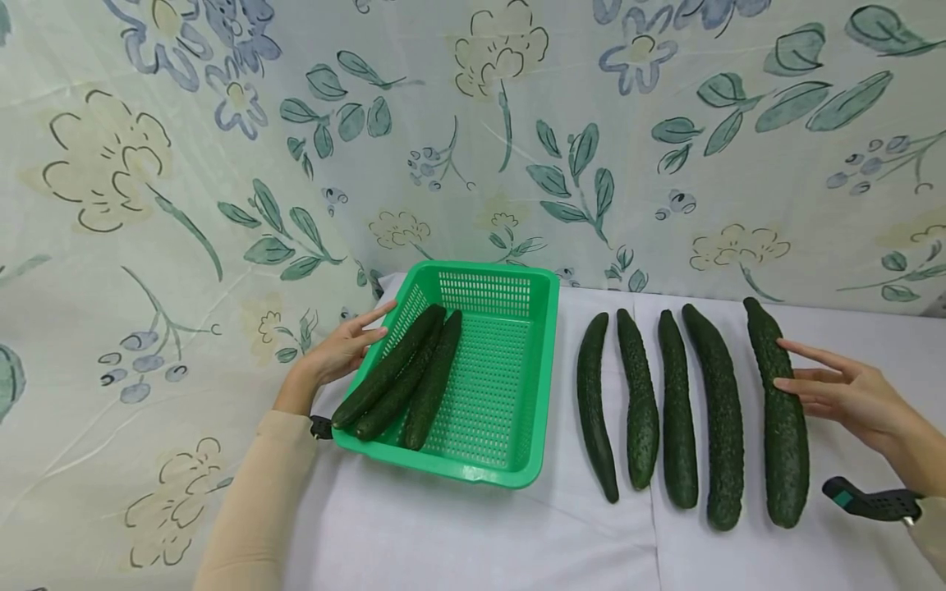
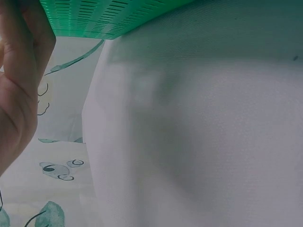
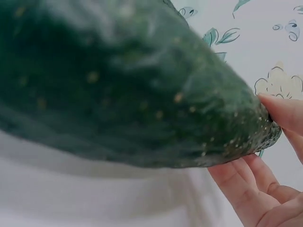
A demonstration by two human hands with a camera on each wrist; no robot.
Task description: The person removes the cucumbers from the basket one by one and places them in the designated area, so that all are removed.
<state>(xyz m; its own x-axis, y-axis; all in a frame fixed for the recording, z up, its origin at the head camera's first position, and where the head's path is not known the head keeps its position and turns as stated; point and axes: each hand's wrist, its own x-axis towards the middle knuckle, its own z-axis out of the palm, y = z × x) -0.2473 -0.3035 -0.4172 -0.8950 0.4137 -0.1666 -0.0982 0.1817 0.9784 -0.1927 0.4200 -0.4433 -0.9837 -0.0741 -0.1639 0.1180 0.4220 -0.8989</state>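
Note:
A green plastic basket (image 1: 491,474) stands on the white cloth, three cucumbers (image 1: 432,382) lying along its left side. My left hand (image 1: 336,355) touches the basket's left rim with extended fingers. In the left wrist view, part of that hand (image 2: 19,80) shows below the basket's slotted wall (image 2: 90,16). To the right, my right hand (image 1: 850,394) holds the thick rightmost cucumber (image 1: 785,460) by its upper half. From the right wrist, this bumpy cucumber (image 3: 142,94) fills much of the view, fingers (image 3: 244,189) and thumb on opposite sides of its far end.
Several more cucumbers (image 1: 676,419) lie side by side between the basket and the right hand, stems pointing away. White cloth (image 1: 591,542) covers the table. A floral curtain (image 1: 473,148) hangs behind and to the left.

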